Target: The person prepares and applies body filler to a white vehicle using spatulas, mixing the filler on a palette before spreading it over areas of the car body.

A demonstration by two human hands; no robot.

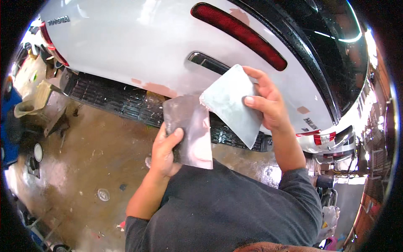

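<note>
My left hand [165, 149] grips a thin grey metal-looking sheet [194, 132], thumb across its face and the other fingers hidden behind. Its surface is smeared dull on one side and shiny on the other. In my right hand [268, 103] is a pale, whitish flat plate [228, 94], tilted, pinched between the thumb in front and fingers at the back edge. One corner of the pale plate meets or overlaps the grey sheet's upper right corner; whether they touch I cannot tell. Both are held before the white vehicle tailgate [138, 46].
The tailgate has a red light strip [239, 35], a dark handle [208, 61] and several brownish bare patches. Below it runs a black ridged bumper step [113, 98]. Wet brown floor [96, 147] lies beneath, with a crushed clear lid [103, 194]. Something blue stands far left.
</note>
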